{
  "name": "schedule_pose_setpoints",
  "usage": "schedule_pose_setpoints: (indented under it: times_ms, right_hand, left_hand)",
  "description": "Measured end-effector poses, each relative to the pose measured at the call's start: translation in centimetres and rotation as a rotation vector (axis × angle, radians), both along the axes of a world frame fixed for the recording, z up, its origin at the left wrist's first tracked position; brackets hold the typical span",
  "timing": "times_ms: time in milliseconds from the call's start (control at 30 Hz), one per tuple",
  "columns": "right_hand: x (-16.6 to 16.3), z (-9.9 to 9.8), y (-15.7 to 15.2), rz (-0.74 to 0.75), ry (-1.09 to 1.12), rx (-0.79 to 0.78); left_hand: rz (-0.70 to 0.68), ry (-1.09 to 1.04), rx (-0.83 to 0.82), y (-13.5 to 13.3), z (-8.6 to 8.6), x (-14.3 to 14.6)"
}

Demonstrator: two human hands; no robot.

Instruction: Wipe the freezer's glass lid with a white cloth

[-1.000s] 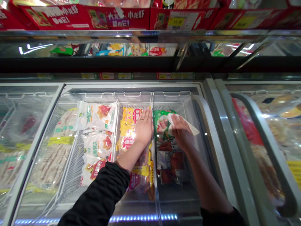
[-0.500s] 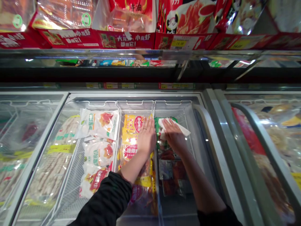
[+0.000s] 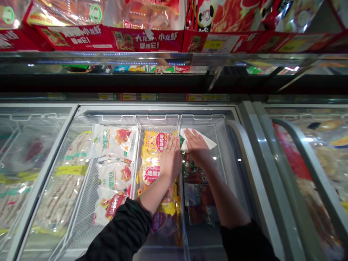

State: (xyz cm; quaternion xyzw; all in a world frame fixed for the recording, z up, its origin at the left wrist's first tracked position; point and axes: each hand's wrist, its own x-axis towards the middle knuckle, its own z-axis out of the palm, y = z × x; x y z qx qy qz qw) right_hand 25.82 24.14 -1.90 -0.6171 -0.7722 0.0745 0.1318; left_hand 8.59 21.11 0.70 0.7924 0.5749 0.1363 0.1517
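Note:
Both my hands reach into an open chest freezer. My left hand, a ring on one finger, lies flat with fingers stretched out on the yellow-and-red food packs in the middle wire basket. Just to its right, my right hand presses a white cloth flat against the clear divider and the back of the right basket, fingers spread over it. A green pack is mostly hidden under that hand. Dark red packs lie below my right forearm.
White packs fill the left basket. Closed glass lids cover freezer sections at left and right. A shelf above carries red boxes with price tags. The slid-back lid's curved handle borders the opening.
My right hand has slid the white cloth up and leftwards, from over the green pack towards the basket's back corner. My left hand has stayed flat on the yellow packs. The camera tilted up slightly.

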Motion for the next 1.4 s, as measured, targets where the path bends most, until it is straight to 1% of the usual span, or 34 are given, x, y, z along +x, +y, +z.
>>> schedule_pose_setpoints:
  times_ms: [67,100,167,200,233,300,367,433,500,533,600,667,733,833,900,967,1033,1100,1167,1200,1267,1333,1400]
  right_hand:
    - [1.5,-0.2,-0.6,-0.077,-0.003,0.026]
    - [2.1,-0.3,-0.2,-0.138,-0.002,0.018]
    - [2.6,-0.1,1.8,-0.266,0.005,-0.019]
    - [2.3,0.1,3.2,-0.304,0.013,-0.034]
    - [1.9,0.3,4.5,-0.311,0.023,-0.043]
    - [0.5,0.9,6.4,-0.259,0.040,-0.051]
    - [-0.6,1.2,6.6,-0.158,0.040,-0.071]
    - [-0.9,1.2,5.2,-0.063,0.035,-0.094]
    - [-0.2,0.7,3.1,-0.017,0.042,-0.091]
    - [0.5,0.5,2.2,-0.024,0.048,-0.080]
    - [2.0,0.0,1.4,-0.093,0.052,-0.059]
    - [3.3,-0.2,2.0,-0.182,0.032,-0.060]
    - [3.6,0.0,4.0,-0.247,0.002,-0.072]
    - [2.0,0.9,7.4,-0.274,-0.007,-0.088]
    - [0.5,1.6,8.8,-0.231,0.009,-0.106]
    - [-0.5,2.1,9.1,-0.143,0.019,-0.126]
    - [-0.2,2.2,8.5,-0.027,0.020,-0.138]
    - [1.3,2.0,7.8,0.083,0.011,-0.151]
    - [3.1,1.9,7.5,0.117,-0.004,-0.155]
    - [3.8,1.8,7.6,0.097,-0.012,-0.150]
    - [4.2,1.8,8.7,0.004,-0.025,-0.124]
    - [3.2,2.0,10.4,-0.098,-0.032,-0.097]
    - [1.3,2.3,12.0,-0.148,-0.027,-0.095]
  left_hand:
    - [0.001,-0.015,0.010,0.0,0.0,0.0]
    - [0.002,-0.019,0.013,0.0,0.0,-0.1]
    - [0.003,-0.017,0.010,0.0,-0.2,-0.2]
    - [0.000,-0.011,0.002,0.0,-0.3,-0.3]
    - [-0.003,-0.003,-0.009,0.0,-0.4,-0.5]
    - [-0.007,0.010,-0.033,0.1,-0.4,-0.7]
    - [-0.012,0.008,-0.043,0.5,0.0,-1.0]
    - [-0.048,0.002,-0.030,1.6,0.6,-1.1]
    - [-0.107,0.013,-0.008,3.4,1.2,-1.1]
    - [-0.132,0.025,0.000,4.5,1.5,-1.0]
    - [-0.139,0.052,0.004,6.8,1.5,-0.7]
    - [-0.128,0.073,0.007,8.6,1.2,-0.3]
    - [-0.123,0.086,0.025,9.5,0.8,-0.1]
    - [-0.128,0.096,0.053,9.5,0.4,0.0]
    - [-0.133,0.104,0.057,9.3,0.3,0.0]
    - [-0.133,0.107,0.061,9.2,0.4,-0.1]
    - [-0.130,0.103,0.067,9.2,0.4,-0.1]
    - [-0.128,0.100,0.069,9.2,0.4,-0.1]
    - [-0.129,0.099,0.066,9.2,0.3,-0.1]
    - [-0.129,0.100,0.065,9.2,0.3,-0.1]
    - [-0.127,0.103,0.065,9.2,0.2,-0.1]
    - [-0.123,0.109,0.064,9.3,0.2,-0.1]
    - [-0.121,0.109,0.063,9.3,0.3,-0.1]
